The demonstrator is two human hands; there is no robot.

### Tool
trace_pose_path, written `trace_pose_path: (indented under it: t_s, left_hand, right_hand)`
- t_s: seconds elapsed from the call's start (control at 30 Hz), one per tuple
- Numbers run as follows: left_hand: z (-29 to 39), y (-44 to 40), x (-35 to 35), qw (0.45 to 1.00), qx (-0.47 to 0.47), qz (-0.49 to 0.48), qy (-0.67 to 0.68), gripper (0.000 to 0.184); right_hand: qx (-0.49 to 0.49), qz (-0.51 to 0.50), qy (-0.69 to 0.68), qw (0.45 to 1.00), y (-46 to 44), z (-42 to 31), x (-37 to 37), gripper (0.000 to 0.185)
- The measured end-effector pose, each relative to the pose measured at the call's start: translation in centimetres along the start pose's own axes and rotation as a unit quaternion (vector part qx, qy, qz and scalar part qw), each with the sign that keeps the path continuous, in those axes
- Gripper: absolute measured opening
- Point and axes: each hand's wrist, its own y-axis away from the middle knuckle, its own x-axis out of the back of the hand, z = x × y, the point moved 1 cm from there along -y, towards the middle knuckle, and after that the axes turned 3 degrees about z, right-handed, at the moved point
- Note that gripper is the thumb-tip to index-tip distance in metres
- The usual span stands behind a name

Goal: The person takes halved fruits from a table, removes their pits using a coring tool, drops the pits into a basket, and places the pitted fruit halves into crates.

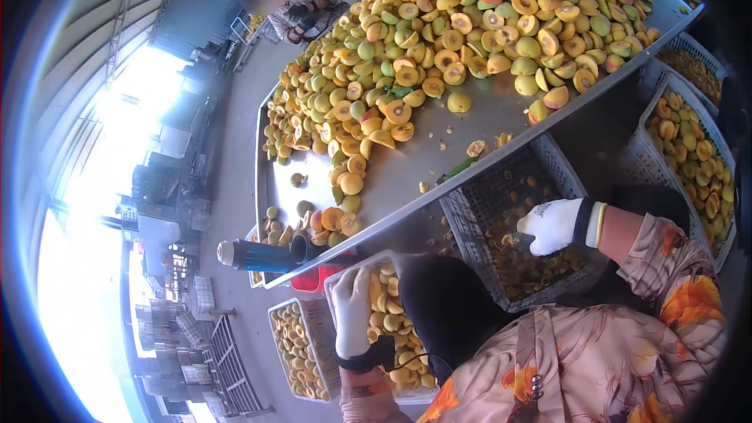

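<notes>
My left hand (352, 315), in a white glove with a dark wristband, is at the near rim of a white crate (395, 257) full of halved yellow peaches (401, 338). Its fingers are bent beside the fruit, and what they hold is not clear. My right hand (552, 227), also gloved in white, hovers over a grey mesh crate (565, 166) with brown pits and scraps (540, 266) in it. The fingers there are drawn together around something small that I cannot make out. In front, a metal table (458, 145) bears a big heap of peach halves (439, 39).
A blue thermos (258, 255) and a dark cup (302, 248) stand at the table's left corner, near a red container (315, 276). More fruit crates stand at left (319, 337) and right (693, 160). A co-worker (309, 0) sits beyond the table.
</notes>
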Motion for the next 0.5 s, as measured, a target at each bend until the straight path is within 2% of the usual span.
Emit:
trace_pose_path:
  t_s: [0.07, 0.17, 0.27, 0.37, 0.4, 0.5]
  left_hand:
    - [-4.8, -0.4, 2.3, 0.96, -0.089, 0.041, -0.263, 0.036]
    - [-5.5, -3.4, 2.6, 0.919, -0.09, 0.128, -0.361, 0.037]
    - [-6.1, -9.9, 1.2, 0.932, -0.026, 0.078, -0.352, 0.043]
    - [-5.8, -15.3, -1.0, 0.881, 0.075, -0.002, -0.467, 0.052]
    - [-6.6, -16.2, -1.6, 0.888, 0.038, -0.022, -0.457, 0.065]
    - [-7.0, -18.4, -3.1, 0.89, 0.034, -0.022, -0.453, 0.062]
  right_hand:
    - [0.006, 0.024, -0.037, 0.999, -0.1, -0.6, 0.5, 0.025]
    - [-0.016, 0.082, -0.018, 0.996, -0.9, -0.5, 0.0, 0.034]
    - [-0.003, 0.086, 0.02, 0.996, -1.6, 0.1, -0.5, 0.035]
    - [-0.005, 0.075, -0.001, 0.997, -2.2, -0.7, 0.4, 0.034]
    - [-0.016, 0.06, 0.003, 0.998, -2.3, -1.0, 0.8, 0.034]
    - [-0.052, 0.023, 0.016, 0.998, -3.0, -1.5, 1.6, 0.034]
